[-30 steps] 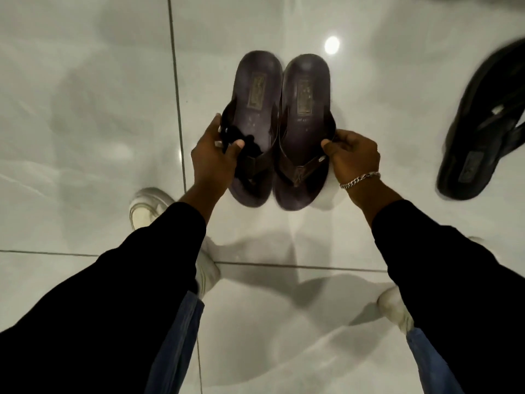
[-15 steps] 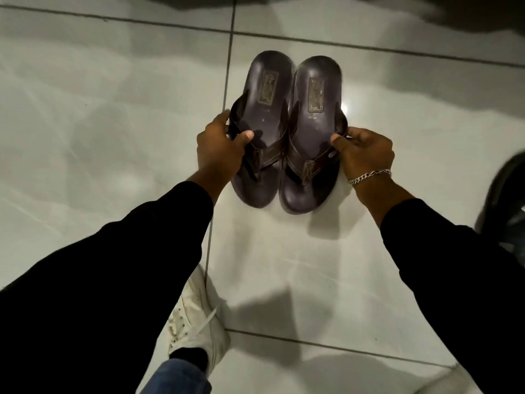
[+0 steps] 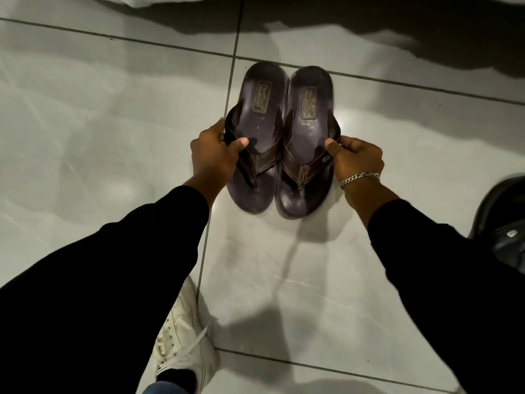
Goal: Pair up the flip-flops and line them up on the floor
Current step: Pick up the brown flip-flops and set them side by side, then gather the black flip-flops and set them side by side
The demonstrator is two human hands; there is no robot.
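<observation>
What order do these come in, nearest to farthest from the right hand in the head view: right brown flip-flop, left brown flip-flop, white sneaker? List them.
1. Right brown flip-flop: gripped by the right hand at its outer strap.
2. Left brown flip-flop: just beyond, side by side with the first, held by the left hand.
3. White sneaker: farthest, bottom of the view, under the left arm.

Below me, a glossy pale tiled floor [image 3: 99,123] crossed by dark grout lines carries two brown flip-flops [image 3: 281,137] side by side, touching, heels away from me; my white sneaker [image 3: 184,345] stands nearer, and a black sandal [image 3: 502,211] lies at the right edge
</observation>
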